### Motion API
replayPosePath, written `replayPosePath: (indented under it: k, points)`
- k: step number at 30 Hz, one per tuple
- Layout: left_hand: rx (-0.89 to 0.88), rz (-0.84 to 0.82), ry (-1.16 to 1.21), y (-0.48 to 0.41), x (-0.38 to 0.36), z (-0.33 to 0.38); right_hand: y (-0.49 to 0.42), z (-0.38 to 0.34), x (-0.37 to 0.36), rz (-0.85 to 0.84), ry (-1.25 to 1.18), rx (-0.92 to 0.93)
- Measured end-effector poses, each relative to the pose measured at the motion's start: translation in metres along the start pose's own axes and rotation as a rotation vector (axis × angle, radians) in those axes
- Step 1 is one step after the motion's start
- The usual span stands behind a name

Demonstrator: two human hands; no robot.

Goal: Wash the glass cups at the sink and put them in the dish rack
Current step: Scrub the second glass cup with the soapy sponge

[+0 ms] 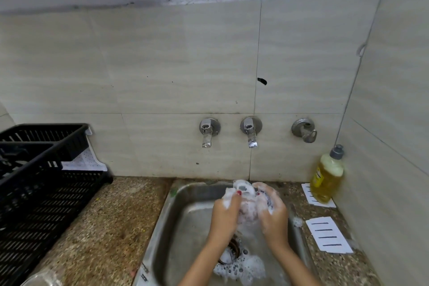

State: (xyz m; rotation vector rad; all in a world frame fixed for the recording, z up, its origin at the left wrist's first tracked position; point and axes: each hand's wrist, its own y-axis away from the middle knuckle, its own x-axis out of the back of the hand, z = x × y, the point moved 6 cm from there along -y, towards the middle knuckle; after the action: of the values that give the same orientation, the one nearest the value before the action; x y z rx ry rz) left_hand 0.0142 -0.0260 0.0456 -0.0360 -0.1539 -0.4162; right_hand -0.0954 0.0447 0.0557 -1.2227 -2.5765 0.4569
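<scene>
Glass cup, foam-covered, above the sink. The left hand grips it; the right hand curls round what seems a dark scrubber against its side. Step: soaping. Next, likely: a rinse under a tap, then the dish rack on the bench.

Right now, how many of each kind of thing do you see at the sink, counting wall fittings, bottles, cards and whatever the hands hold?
Wall taps and valves: 3
Soap bottle: 1
Striped white cards: 2
Foamy glass cup, gripped by the left hand: 1
Dark scrubber, in the right hand: 1
Total: 8
</scene>
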Motion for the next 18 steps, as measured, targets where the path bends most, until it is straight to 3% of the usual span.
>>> replayPosePath:
  k: [3,5,7,10,12,13,15,18]
  points:
    - [-0.435,-0.023,-0.333,0.009,-0.005,0.01,0.003,0.043,-0.012,-0.006,-0.209,-0.584]
    - [-0.581,-0.017,-0.46,0.011,-0.003,0.008,0.01,0.056,-0.02,-0.065,-0.318,-0.818]
    - [-0.488,-0.022,-0.267,0.018,0.0,0.009,0.008,0.053,-0.02,-0.045,-0.282,-0.75]
    - [0.143,0.019,0.289,0.017,0.0,-0.008,0.002,0.011,-0.004,0.015,-0.079,-0.219]
    - [0.478,-0.076,0.49,0.018,-0.006,-0.016,0.006,-0.01,0.003,-0.031,0.102,0.129]
    - [0.528,-0.141,0.543,0.019,-0.006,-0.01,0.008,-0.01,0.003,-0.065,0.145,0.209]
    - [0.467,-0.181,0.529,0.016,-0.002,-0.003,0.007,-0.006,0.003,-0.103,0.156,0.23]
    - [0.13,-0.164,0.174,0.015,0.003,0.003,0.001,-0.002,-0.001,-0.077,0.09,-0.044]
